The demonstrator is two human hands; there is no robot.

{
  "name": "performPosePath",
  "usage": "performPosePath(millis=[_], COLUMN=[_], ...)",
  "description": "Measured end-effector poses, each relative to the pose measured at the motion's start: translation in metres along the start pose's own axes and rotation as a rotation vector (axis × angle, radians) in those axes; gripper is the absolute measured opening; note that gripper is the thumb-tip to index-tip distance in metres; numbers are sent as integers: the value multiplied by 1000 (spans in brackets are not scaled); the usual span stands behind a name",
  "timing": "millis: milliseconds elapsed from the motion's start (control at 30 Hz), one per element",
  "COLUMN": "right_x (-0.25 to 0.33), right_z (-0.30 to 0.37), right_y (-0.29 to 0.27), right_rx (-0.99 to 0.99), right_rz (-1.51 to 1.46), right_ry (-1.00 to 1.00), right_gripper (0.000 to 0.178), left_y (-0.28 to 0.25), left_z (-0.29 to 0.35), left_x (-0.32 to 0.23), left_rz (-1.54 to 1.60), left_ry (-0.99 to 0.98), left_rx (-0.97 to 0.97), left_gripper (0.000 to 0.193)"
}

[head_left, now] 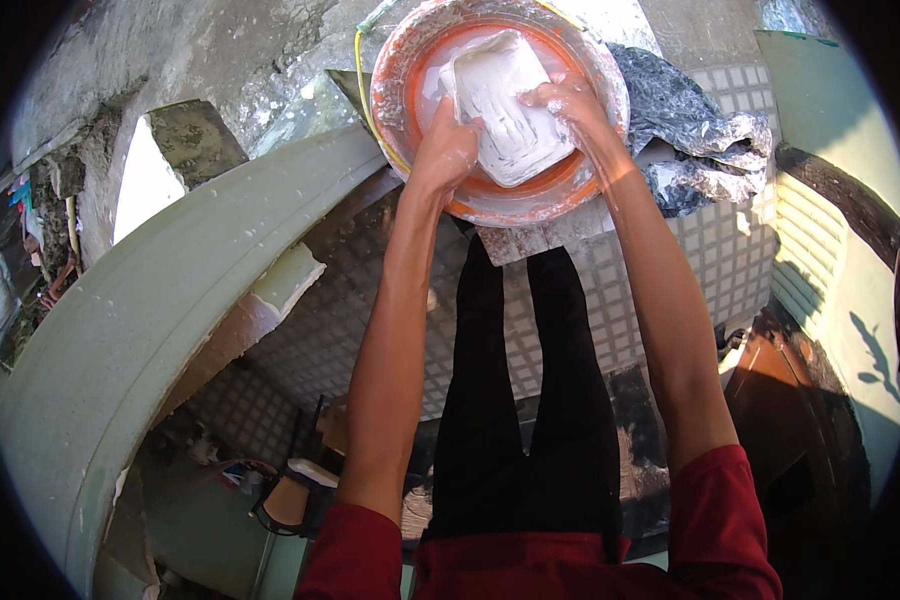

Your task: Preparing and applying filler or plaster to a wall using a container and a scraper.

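A rectangular, shallow tray-like piece (510, 115), covered in wet white paste with streaks across its face, is held tilted over an orange basin (390, 90). My left hand (450, 150) is closed on its left edge, thumb on top. On the right edge my right hand (570, 105) grips it, with fingers smeared white. Both hands are inside the basin's rim. White residue coats the basin's wall and rim. What lies under the piece is mostly hidden.
A crumpled black plastic bag (685, 120) with white smears lies right of the basin. A yellow cord or handle (362, 85) runs along the basin's left side. A long curved pale-green panel (200, 270) spans the left. Tiled floor (710, 260) is below.
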State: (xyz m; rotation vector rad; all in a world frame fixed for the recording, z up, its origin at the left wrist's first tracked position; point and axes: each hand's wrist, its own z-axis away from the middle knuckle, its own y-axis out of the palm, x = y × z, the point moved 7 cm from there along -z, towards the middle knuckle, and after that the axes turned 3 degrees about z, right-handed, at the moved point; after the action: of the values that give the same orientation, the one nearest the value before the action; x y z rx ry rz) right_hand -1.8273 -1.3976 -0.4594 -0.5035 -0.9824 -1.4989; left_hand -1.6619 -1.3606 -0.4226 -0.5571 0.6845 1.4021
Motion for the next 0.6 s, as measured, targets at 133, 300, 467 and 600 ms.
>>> performPosePath(millis=[133, 300, 467, 600], right_x=[-4, -7, -23, -10], right_z=[-13, -22, -36, -33], right_y=[-1, 3, -12, -2], right_rx=[-84, 32, -84, -3], right_rz=[45, 85, 146, 91], right_ry=[-30, -27, 32, -31], right_gripper=[14, 19, 23, 21], left_y=[-3, -5, 3, 1], left_z=[-1, 6, 7, 6], left_x=[-5, -6, 1, 4], left_rz=[-21, -57, -57, 1], left_ry=[15, -69, -114, -190], left_rx=[19, 31, 115, 176], left_gripper=[46, 48, 50, 48])
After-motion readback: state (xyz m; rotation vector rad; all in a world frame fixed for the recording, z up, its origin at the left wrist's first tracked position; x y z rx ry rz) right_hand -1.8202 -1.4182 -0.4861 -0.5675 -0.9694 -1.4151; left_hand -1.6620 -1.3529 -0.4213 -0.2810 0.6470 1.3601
